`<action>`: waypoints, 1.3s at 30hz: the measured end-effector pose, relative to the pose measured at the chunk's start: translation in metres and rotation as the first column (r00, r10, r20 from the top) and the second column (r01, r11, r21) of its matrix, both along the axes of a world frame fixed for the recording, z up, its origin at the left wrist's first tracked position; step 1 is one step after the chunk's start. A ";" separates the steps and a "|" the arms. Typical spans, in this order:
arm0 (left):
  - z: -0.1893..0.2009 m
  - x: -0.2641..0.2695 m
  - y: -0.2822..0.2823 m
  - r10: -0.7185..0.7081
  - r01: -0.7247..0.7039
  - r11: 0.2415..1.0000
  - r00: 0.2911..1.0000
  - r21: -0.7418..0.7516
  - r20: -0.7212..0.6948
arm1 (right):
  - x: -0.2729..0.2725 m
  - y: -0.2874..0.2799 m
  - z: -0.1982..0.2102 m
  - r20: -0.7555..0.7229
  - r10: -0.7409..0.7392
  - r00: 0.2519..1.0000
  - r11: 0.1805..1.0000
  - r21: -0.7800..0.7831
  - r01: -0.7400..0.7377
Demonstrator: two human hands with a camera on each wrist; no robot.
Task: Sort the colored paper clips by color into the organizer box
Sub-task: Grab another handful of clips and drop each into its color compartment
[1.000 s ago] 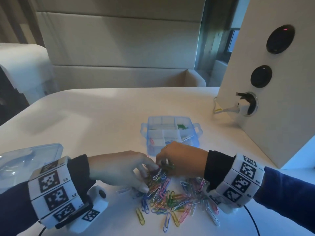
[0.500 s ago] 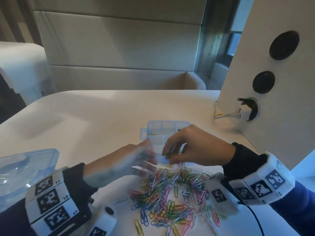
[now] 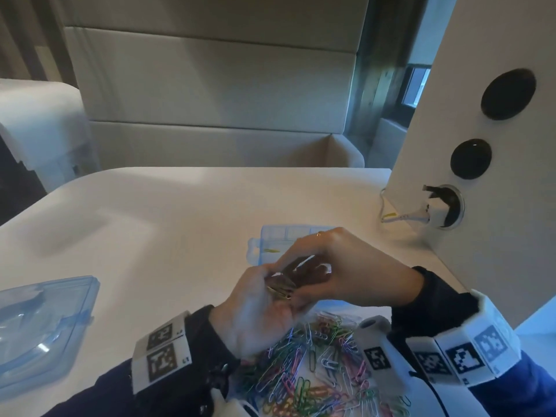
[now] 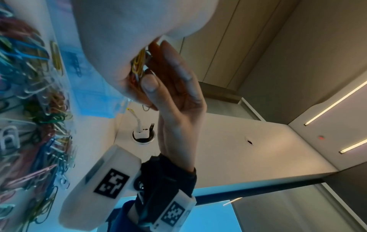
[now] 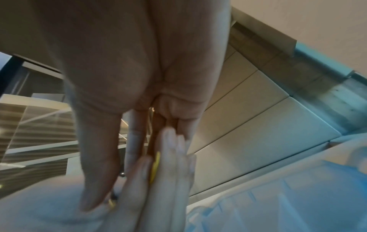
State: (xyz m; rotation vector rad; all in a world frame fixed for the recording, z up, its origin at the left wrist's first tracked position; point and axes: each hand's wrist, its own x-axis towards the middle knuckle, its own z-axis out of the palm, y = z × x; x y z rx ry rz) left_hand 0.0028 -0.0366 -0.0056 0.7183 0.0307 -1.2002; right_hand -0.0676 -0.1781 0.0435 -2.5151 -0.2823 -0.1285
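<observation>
Soft, dim indoor light with a cool blue cast on the white tabletop. Wide-angle bending warps the edges. Right wrist view is smeared with blur; bright ceiling light strips glow in the left wrist view.

left hand: turns palm up and rises off the pile of paper clips, where it lay a second ago; now cupped, with a small bunch of clips on its fingers.
right hand: lifts from the pile to meet the left, fingertips pinching at the bunch.
organizer box: now mostly hidden behind both hands.
</observation>
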 end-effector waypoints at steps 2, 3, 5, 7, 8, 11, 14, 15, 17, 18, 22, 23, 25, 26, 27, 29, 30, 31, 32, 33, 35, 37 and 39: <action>0.003 0.003 -0.001 0.023 -0.024 1.000 0.999 -0.011 -0.032 | -0.001 -0.005 0.006 0.032 -0.036 0.999 0.999 0.004 0.036; 0.003 0.004 -0.002 0.038 -0.040 0.999 0.997 -0.020 -0.062 | 0.000 -0.009 0.009 0.064 -0.068 0.996 0.998 -0.007 0.069; 0.006 0.009 -0.004 0.043 -0.048 0.998 0.994 -0.046 -0.097 | 0.001 -0.015 0.015 0.140 -0.152 0.978 0.983 -0.080 0.164; 0.008 0.014 -0.007 0.042 -0.047 0.997 0.996 -0.053 -0.084 | 0.002 -0.017 0.019 0.172 -0.224 0.959 0.950 -0.181 0.254; 0.009 0.017 -0.009 0.054 -0.058 0.997 0.996 -0.049 -0.072 | 0.003 -0.017 0.019 0.163 -0.247 0.955 0.934 -0.224 0.280; 0.011 0.023 -0.014 0.082 -0.085 0.995 0.995 -0.055 -0.056 | 0.007 -0.013 0.011 0.150 -0.303 0.941 0.889 -0.310 0.336; 0.009 0.027 -0.016 0.075 -0.079 0.995 0.995 -0.069 -0.058 | 0.013 -0.012 0.001 0.154 -0.343 0.927 0.873 -0.311 0.375; 0.008 0.028 -0.016 0.079 -0.083 0.994 0.995 -0.066 -0.060 | 0.015 -0.013 -0.002 0.146 -0.344 0.927 0.879 -0.296 0.373; 0.007 0.029 -0.016 0.078 -0.082 0.994 0.995 -0.076 -0.058 | 0.020 -0.014 -0.007 0.128 -0.327 0.936 0.901 -0.258 0.350; 0.008 0.030 -0.015 0.080 -0.085 0.993 0.995 -0.079 -0.056 | 0.022 -0.015 -0.009 0.119 -0.309 0.943 0.914 -0.235 0.329; 0.011 0.033 -0.014 0.108 -0.112 0.990 0.993 -0.086 -0.051 | 0.032 -0.019 -0.012 0.120 -0.285 0.951 0.943 -0.143 0.301; 0.011 0.035 -0.014 0.118 -0.121 0.989 0.992 -0.082 -0.046 | 0.034 -0.019 -0.012 0.138 -0.293 0.946 0.943 -0.124 0.310; 0.012 0.043 -0.013 0.146 -0.148 0.987 0.988 -0.064 -0.042 | 0.039 -0.020 -0.011 0.191 -0.317 0.929 0.939 -0.072 0.336; 0.012 0.048 -0.013 0.164 -0.167 0.984 0.985 -0.059 -0.045 | 0.041 -0.021 -0.010 0.220 -0.339 0.915 0.934 -0.037 0.355; 0.013 0.054 -0.012 0.192 -0.195 0.979 0.980 -0.059 -0.053 | 0.043 -0.023 -0.009 0.244 -0.371 0.896 0.925 0.008 0.380; 0.017 0.069 -0.008 0.268 -0.273 0.958 0.961 -0.082 -0.070 | 0.047 -0.027 -0.008 0.272 -0.450 0.850 0.892 0.099 0.441; 0.021 0.076 -0.005 0.307 -0.313 0.945 0.949 -0.095 -0.073 | 0.049 -0.029 -0.008 0.277 -0.483 0.831 0.875 0.123 0.468; 0.024 0.084 -0.002 0.337 -0.343 0.934 0.939 -0.103 -0.071 | 0.050 -0.031 -0.009 0.271 -0.506 0.819 0.862 0.128 0.490; 0.028 0.089 0.001 0.352 -0.357 0.927 0.934 -0.111 -0.064 | 0.051 -0.031 -0.010 0.259 -0.519 0.815 0.854 0.119 0.506; 0.030 0.093 0.003 0.357 -0.360 0.926 0.933 -0.113 -0.051 | 0.053 -0.032 -0.012 0.244 -0.526 0.815 0.849 0.103 0.518; 0.034 0.096 0.007 0.352 -0.352 0.930 0.936 -0.105 -0.025 | 0.055 -0.034 -0.017 0.218 -0.536 0.816 0.843 0.089 0.530; 0.035 0.095 0.007 0.335 -0.335 0.938 0.942 -0.093 -0.011 | 0.057 -0.037 -0.021 0.179 -0.536 0.825 0.844 0.081 0.531; 0.033 0.091 0.004 0.314 -0.313 0.947 0.949 -0.075 -0.001 | 0.057 -0.038 -0.021 0.139 -0.533 0.835 0.846 0.065 0.530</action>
